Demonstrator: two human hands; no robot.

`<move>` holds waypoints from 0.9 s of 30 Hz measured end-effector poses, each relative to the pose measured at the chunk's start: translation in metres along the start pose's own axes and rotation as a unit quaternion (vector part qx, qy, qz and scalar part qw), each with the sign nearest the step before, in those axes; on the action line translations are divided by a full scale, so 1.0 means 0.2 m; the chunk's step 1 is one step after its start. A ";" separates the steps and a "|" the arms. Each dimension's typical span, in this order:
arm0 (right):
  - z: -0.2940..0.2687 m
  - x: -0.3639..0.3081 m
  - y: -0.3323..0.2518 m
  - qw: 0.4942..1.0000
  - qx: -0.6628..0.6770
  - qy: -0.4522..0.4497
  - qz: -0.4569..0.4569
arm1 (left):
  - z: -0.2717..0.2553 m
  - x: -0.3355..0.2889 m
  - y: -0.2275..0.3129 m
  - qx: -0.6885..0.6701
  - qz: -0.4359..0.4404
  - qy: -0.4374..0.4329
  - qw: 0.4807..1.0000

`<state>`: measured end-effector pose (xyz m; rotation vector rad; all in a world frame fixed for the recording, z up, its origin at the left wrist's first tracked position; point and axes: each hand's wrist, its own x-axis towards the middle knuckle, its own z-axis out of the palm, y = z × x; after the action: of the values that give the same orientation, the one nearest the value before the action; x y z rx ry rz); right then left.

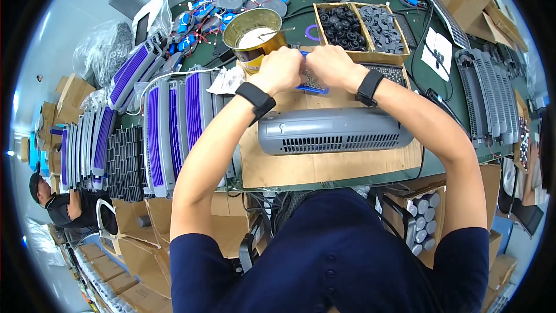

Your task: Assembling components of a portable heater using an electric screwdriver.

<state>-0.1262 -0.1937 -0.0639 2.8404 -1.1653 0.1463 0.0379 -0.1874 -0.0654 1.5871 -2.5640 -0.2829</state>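
My left hand [282,69] and my right hand [334,67] are held close together over the far part of the cardboard sheet [330,171]. Fingers on both are curled in, and whatever they grip is hidden behind the knuckles. Just below and between them lies a blue tray [314,84] with small metal pieces in it. A grey cylindrical housing with vent slots [336,130] rests lengthwise on the cardboard, nearer my body and touched by neither hand. Beside my left hand stands a metal tin [233,37] with white stuff and a thin stick inside.
A divided box [375,56] of black and grey plastic parts is beyond my right hand. Purple and grey slatted panels [174,130] stand at left, grey vented covers [489,95] at right. Blue wired parts [214,20] are heaped far left. Another person [61,208] is off left.
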 end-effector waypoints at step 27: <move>-0.19 -1.25 -0.12 0.795 0.458 0.199 0.344 | -0.18 -0.05 0.11 0.001 0.038 0.049 0.998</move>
<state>-0.2891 0.0017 -0.0552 2.4817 -2.4020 1.6526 0.0296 -0.1717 -0.0251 1.4604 -2.5438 -0.1895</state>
